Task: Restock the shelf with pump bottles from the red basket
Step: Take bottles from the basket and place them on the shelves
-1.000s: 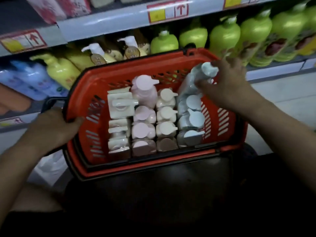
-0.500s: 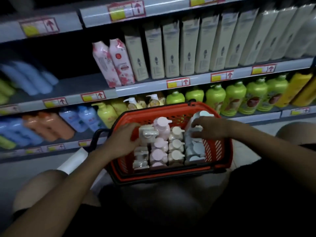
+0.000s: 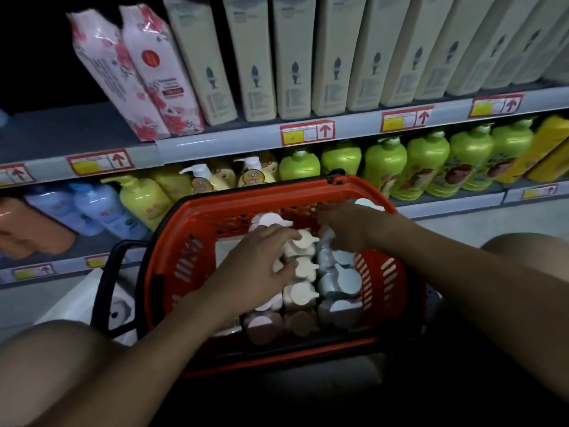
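The red basket (image 3: 191,260) is sitting low in front of the shelf (image 3: 215,143), its slotted plastic walls and black handle (image 3: 103,285) showing at the left. Pump bottles are standing upright inside it, packed in rows running near to far: a column of grey-blue bottles (image 3: 340,280) at the right, a column of cream bottles (image 3: 300,266) just beside them in the middle, and pink bottles (image 3: 261,326) to the left, one pink pump head (image 3: 271,219) rising at the far end. Their round pump tops are facing up. A pale top (image 3: 368,203) is peeking out at the far right rim of the basket
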`<state>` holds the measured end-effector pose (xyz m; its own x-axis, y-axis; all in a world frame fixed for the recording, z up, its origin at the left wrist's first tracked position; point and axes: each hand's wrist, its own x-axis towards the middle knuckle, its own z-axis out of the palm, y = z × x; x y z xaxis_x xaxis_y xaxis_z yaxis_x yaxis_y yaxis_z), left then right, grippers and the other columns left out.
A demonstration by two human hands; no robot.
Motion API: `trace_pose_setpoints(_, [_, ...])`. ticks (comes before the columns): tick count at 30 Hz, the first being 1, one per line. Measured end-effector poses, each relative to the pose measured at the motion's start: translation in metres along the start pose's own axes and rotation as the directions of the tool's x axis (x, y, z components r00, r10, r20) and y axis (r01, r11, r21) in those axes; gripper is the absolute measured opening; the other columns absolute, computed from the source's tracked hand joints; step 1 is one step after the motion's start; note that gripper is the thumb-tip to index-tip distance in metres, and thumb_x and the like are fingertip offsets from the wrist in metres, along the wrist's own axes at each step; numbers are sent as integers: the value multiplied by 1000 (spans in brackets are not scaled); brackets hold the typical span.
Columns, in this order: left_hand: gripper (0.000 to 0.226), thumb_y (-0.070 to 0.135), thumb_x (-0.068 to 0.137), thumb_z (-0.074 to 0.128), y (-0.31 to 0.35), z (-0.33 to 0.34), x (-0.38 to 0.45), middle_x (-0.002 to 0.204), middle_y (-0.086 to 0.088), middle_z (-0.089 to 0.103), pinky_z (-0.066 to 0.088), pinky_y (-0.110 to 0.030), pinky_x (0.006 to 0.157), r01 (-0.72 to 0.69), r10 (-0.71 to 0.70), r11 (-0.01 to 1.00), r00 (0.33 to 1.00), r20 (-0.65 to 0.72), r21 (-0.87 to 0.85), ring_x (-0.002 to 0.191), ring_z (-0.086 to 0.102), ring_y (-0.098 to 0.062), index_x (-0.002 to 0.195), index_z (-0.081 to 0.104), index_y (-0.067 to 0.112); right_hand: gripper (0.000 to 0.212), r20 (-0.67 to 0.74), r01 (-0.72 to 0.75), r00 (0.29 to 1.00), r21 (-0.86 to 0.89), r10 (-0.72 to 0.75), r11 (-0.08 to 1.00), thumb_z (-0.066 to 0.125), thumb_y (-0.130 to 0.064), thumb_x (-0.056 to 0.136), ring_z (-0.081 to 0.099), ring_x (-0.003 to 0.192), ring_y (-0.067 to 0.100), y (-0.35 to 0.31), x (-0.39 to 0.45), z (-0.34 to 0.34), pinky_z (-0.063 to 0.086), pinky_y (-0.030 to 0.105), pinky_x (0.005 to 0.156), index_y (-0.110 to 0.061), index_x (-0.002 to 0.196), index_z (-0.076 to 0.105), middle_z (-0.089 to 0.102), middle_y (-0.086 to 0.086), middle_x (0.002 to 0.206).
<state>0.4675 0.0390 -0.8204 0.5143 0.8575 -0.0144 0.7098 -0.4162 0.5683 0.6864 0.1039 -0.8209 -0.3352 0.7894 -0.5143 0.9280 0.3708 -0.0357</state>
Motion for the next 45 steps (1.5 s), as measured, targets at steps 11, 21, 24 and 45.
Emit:
trace_pose_setpoints(11, [36, 27, 95, 64, -25, -2, 21, 131, 13, 58, 33, -17, 95, 0, 0, 1000, 998, -63, 1, 125, 44, -5, 130, 58, 26, 69, 25, -174, 983, -192, 183, 966, 71, -28, 84, 54, 125, 37, 32, 0, -14, 51, 43, 98, -20, 145, 39, 48, 12, 145])
trace_pose_setpoints(21, [43, 28, 95, 63, -2, 0, 7, 134, 10, 56, 40, -30, 102, 3, -6, 1000, 996, -89, -31, 126, 47, -12, 137, 52, 26, 53, -376, -106, 925, -132, 49, 986, 68, -43, 80, 58, 117, 30, 11, -21, -12, 52, 38, 84, -28, 131, 58, 62, 4, 126])
trace_pose_setpoints(24, [54, 30, 94, 65, 4, 2, -1, 140, 7, 51, 41, -28, 98, 16, -24, 998, 993, -115, -65, 128, 47, -13, 143, 45, 25, 51, -509, -86, 860, -104, 21, 991, 58, -56, 79, 58, 108, 31, -6, -41, -24, 54, 38, 73, -27, 120, 62, 61, 5, 108])
trace_pose_setpoints(45, [77, 19, 50, 86, 105, -131, -32, 110, -2, 76, 61, -46, 83, -182, -212, 543, 915, -343, -820, 98, 74, -23, 122, 60, 28, 37, -840, 564, 414, 539, 350, 626, 55, -61, 94, 51, 49, 12, -89, -191, -171, 42, 34, 49, -25, 88, 66, 58, 2, 58])
